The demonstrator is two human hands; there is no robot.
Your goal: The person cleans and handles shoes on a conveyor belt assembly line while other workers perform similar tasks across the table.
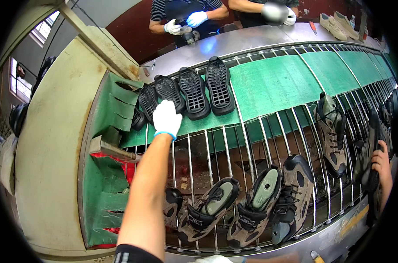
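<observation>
My left hand, in a white glove with a blue cuff, reaches forward over the rack. Its fingers are bunched at the near end of a black shoe sole and partly hide it. Beside that sole lie more black soles with grid-patterned hollows: a shorter-looking sole to the left, a sole and a taller sole to the right. At the lower edge, only a sliver of my gloved right hand shows, its fingers hidden. Between my arms and the rack's near edge rest brown-and-black shoes, including one shoe with a green last inside.
A green belt runs over metal rollers, curving right. A tall cream panel with torn green flaps stands left. Across a metal table, two people work in gloves. At right, another person's bare hand grips a dark shoe.
</observation>
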